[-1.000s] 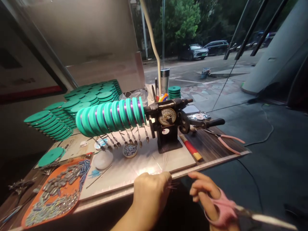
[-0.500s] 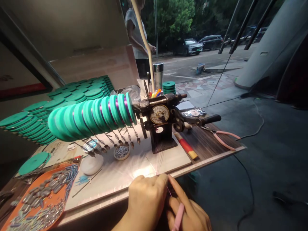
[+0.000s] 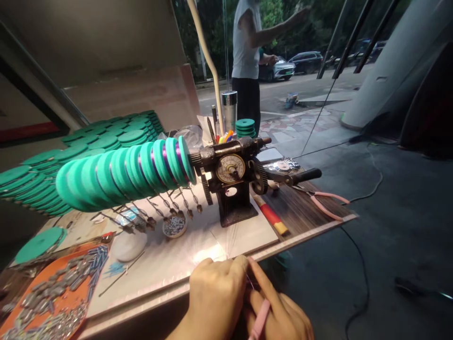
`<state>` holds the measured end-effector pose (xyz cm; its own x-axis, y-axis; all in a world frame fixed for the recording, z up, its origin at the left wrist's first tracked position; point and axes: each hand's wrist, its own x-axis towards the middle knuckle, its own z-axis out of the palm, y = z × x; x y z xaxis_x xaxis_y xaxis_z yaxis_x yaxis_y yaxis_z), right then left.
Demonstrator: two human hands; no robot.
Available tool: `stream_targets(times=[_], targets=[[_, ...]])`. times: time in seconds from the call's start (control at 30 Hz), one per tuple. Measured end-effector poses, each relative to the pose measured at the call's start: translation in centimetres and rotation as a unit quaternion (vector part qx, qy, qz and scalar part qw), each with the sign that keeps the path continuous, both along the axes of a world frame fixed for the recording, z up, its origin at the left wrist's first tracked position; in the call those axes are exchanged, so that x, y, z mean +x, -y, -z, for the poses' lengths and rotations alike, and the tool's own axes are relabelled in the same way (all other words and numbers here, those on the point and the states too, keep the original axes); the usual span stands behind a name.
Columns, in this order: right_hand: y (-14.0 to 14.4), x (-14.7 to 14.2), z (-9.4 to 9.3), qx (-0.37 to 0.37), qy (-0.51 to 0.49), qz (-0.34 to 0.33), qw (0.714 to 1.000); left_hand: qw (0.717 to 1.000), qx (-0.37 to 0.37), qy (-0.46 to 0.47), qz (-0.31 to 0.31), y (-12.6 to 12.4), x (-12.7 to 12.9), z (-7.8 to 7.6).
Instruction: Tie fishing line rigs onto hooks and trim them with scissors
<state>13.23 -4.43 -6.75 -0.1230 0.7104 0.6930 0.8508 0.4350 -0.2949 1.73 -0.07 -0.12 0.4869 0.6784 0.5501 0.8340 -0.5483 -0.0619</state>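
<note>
My left hand [image 3: 217, 293] is closed in a fist at the table's front edge, pinching thin fishing line [image 3: 250, 282] that runs toward my other hand. Beside it, my right hand [image 3: 283, 311] curls around a pink-handled tool [image 3: 261, 319] whose working end is hidden. Its index finger reaches to the left thumb. Behind both hands stands a dark hand-cranked winder [image 3: 239, 208] with a round dial [image 3: 230, 169]. Several green foam spools [image 3: 130, 172] sit in a row on its shaft, some with purple line between them, and small metal fittings [image 3: 173, 211] dangle below.
An orange tray [image 3: 58, 288] of metal weights and small parts lies at the left. Near it are a small bowl of grey beads [image 3: 174, 226] and a white rounded lump [image 3: 129, 246]. Pink-handled pliers [image 3: 329, 205] rest at the right. Stacked green spools [image 3: 35, 182] stand behind.
The view has shifted slightly, so the table and winder sit a little further left. My hands keep nearly the same pose. The person outside has moved right, with an arm raised.
</note>
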Motion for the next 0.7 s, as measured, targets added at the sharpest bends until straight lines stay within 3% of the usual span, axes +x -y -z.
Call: stream_targets(times=[0.27,0.4,0.7], targets=[[0.2,0.0,0.0,0.011,0.011,0.009,1.000,1.000,0.003,0.001,-0.007,0.1,0.1,0.0],[0.3,0.0,-0.3,-0.026,0.023,0.021,0.999,1.000,-0.002,0.005,-0.006,0.0,0.0,0.1],[0.3,-0.3,-0.6,-0.030,0.013,0.031,0.999,0.999,-0.010,-0.022,-0.022,0.7,-1.3,0.2]])
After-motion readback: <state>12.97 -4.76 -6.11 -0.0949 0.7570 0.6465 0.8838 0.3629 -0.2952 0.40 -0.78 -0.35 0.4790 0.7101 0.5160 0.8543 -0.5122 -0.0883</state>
